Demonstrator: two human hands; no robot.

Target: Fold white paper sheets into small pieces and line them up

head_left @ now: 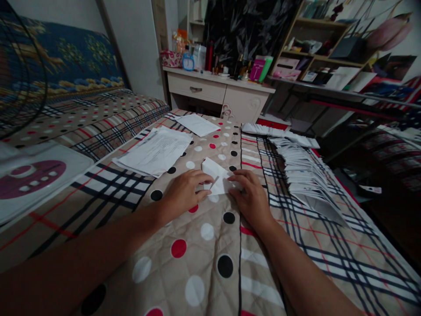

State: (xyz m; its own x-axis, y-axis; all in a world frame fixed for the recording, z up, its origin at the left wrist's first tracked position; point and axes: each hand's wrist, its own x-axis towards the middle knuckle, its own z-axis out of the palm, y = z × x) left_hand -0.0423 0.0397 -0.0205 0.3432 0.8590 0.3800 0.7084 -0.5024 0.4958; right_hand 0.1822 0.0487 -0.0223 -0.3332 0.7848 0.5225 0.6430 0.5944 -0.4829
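A small folded piece of white paper lies on the dotted quilt in front of me. Its left edge is pinched between the thumb and fingers of my left hand. On the opposite edge, my right hand grips the same paper with thumb and fingers. Left of it rests a stack of printed sheets, and beyond that some more white sheets. To the right stands a long row of folded papers packed close together, with another white bundle behind it.
The patterned quilt covers the surface under my hands. A white board with a purple design is at the left. Behind stand a white dresser with a blue alarm clock and a cluttered shelf.
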